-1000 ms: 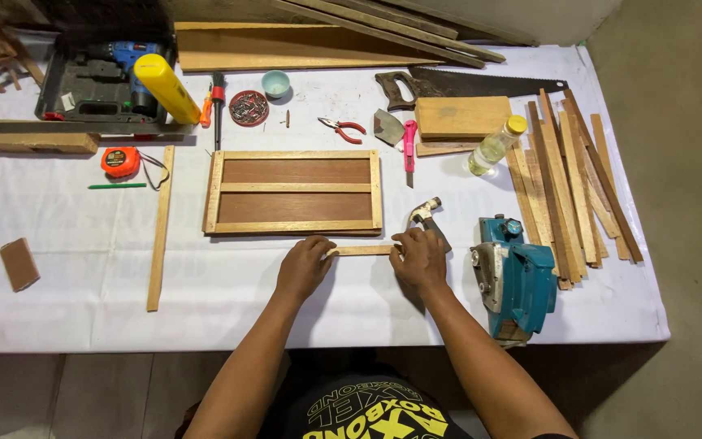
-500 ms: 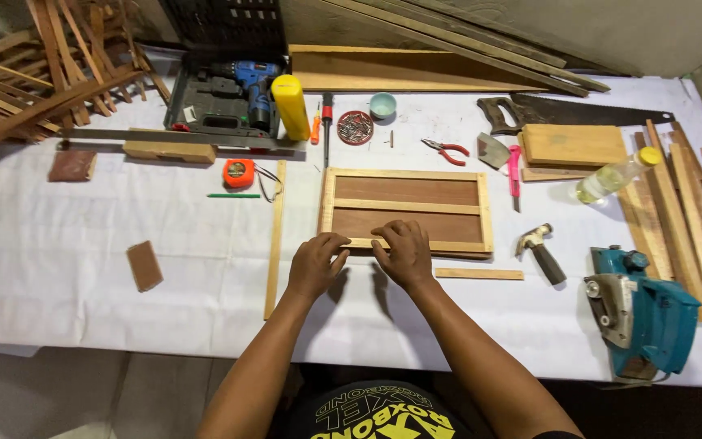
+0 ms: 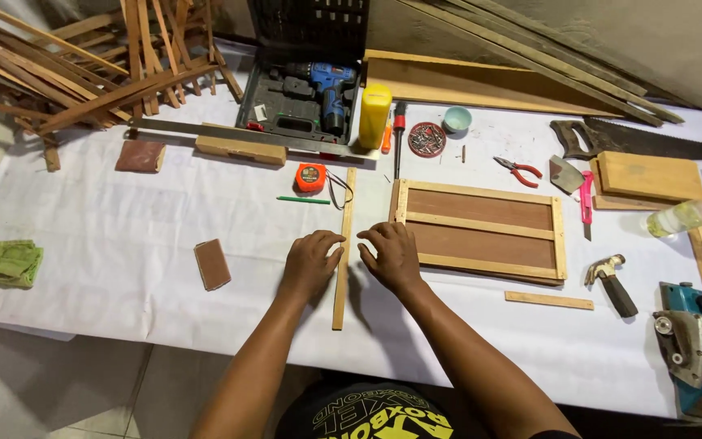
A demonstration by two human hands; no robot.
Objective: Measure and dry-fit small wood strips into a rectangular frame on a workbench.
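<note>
- Strip (image 3: 341, 248) of thin wood lies flat on white surface (image 3: 123, 244), running near-to-far, just left of framed panel (image 3: 481, 232).
- L hand (image 3: 310, 264) sits palm-down at strip's left edge, fingers loosely curled, tips touching it; nothing gripped.
- R hand (image 3: 390, 256) rests on strip's right side, btwn strip and panel's near-left corner, fingers bent, also no firm grasp – cannot tell if thumb pinches.
- To lift well, judging by how thin it is: pinch both long edges w/ fingertips near mid-length so ends don't sag.
- Keep it clear of tape measure (image 3: 311, 176) at strip's far end.
- Hammer (image 3: 611, 280) lies beyond panel, well apart from strip.
</note>
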